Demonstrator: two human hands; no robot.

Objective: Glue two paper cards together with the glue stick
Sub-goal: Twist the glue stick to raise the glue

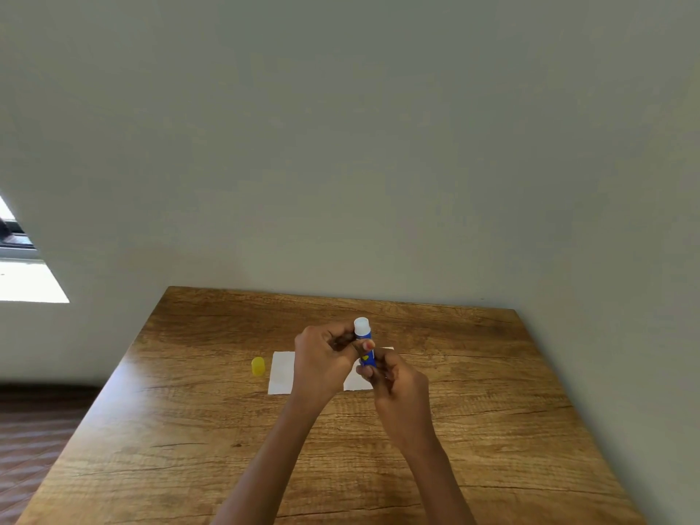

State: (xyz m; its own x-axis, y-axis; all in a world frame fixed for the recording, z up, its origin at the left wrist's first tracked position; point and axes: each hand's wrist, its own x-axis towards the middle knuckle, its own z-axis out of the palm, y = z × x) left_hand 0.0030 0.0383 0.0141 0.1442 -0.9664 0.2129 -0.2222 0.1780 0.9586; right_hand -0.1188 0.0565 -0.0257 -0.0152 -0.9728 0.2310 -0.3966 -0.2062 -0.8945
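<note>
A blue glue stick with its white glue end exposed is held upright above the table between both hands. My left hand grips its upper body with curled fingers. My right hand grips its lower end. The yellow cap lies on the wooden table to the left. Two white paper cards lie flat beneath the hands: the left card is mostly visible, the right card is largely hidden by my hands.
The table stands against a plain grey-green wall. Its left edge runs diagonally, with dark flooring below it. A bright window is at the far left.
</note>
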